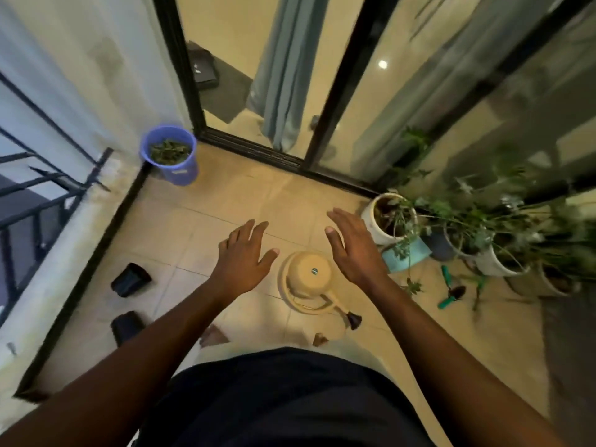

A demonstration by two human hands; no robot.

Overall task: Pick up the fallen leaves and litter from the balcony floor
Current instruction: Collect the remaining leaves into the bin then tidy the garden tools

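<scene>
Above balcony floor [225, 201], left hand [242, 258] and right hand [354, 250] spread empty, leaves [169, 151] in bucket [182, 172] well apart

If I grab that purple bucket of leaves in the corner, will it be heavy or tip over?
Probably light: the purple bucket looks like plastic and holds only loose leaves. It stands upright on flat tile, so a nudge likely slides it rather than tipping it. No handle shows; grip the rim.

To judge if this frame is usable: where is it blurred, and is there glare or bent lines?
Head view: potted plants at right are blurred; left hand and right hand look fairly sharp; a light spot glares on the glass door; the wide lens bends the door frame.
</scene>
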